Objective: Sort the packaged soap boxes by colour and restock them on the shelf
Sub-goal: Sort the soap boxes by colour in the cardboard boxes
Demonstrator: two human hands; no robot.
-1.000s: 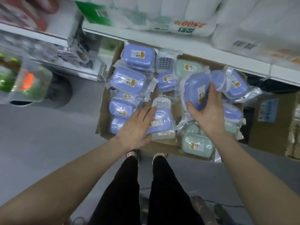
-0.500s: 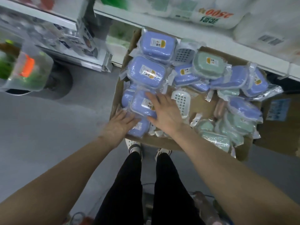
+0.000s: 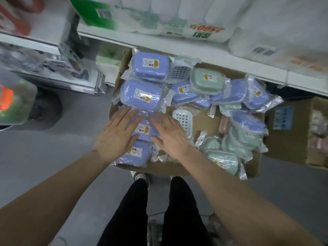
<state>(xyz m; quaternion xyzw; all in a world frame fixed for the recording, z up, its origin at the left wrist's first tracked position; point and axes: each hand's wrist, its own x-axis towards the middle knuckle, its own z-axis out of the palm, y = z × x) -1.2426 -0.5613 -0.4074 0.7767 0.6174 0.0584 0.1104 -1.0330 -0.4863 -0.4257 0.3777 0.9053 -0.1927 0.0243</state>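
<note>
**Left hand (image 3: 116, 137), right hand (image 3: 171, 135) flat on blue soap box (image 3: 144, 129)**

Fingers were straight, spread, gripping nothing. It lay in the left column of the cardboard box (image 3: 170, 168). Green soap boxes (image 3: 222, 158) sat near right; further blue soap boxes (image 3: 142, 94) lay beyond the fingertips, by the shelf (image 3: 195, 50).

- The white plastic-wrapped pack of paper rolls (image 3: 195, 16) shows orange "2500" — upside down to me — beside green characters I cannot read.
- Stickers on the blue bagged soap boxes (image 3: 134, 89) — too blurred.
</note>
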